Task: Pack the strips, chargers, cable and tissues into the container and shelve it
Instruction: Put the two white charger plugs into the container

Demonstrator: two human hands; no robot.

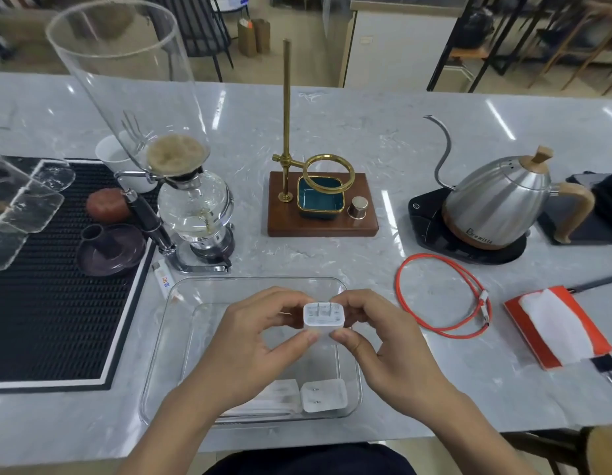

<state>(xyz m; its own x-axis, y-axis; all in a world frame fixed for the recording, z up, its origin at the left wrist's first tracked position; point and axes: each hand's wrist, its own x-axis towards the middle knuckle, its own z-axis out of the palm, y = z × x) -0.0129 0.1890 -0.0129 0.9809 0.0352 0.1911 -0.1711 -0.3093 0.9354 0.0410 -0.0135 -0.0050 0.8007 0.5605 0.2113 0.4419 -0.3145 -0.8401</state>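
Your left hand (253,332): it pinches the left side of the small white square charger (323,315), thumb below and fingertips above.
Your right hand (376,332): it pinches the right side of the same charger, thumb under its lower edge.
Held charger: you keep it in the lower centre of the frame, above the clear rectangular glass container (160,341), with its 2 prongs facing you.
Container: it sits on the grey marble counter (383,125) in the lower centre. A second white charger (324,395) lies flat in its near right corner, just beside flat white strips (277,395) to its left.
Cable: the orange coiled cable (443,296) lies on the counter right of the container, well apart from it.
Tissues: the red pack of white tissues (558,327) lies at the right edge of the frame, beyond the cable.
Behind: a steel gooseneck kettle (500,204) at the upper right, a brass stand on a wooden base (321,214) in the centre.
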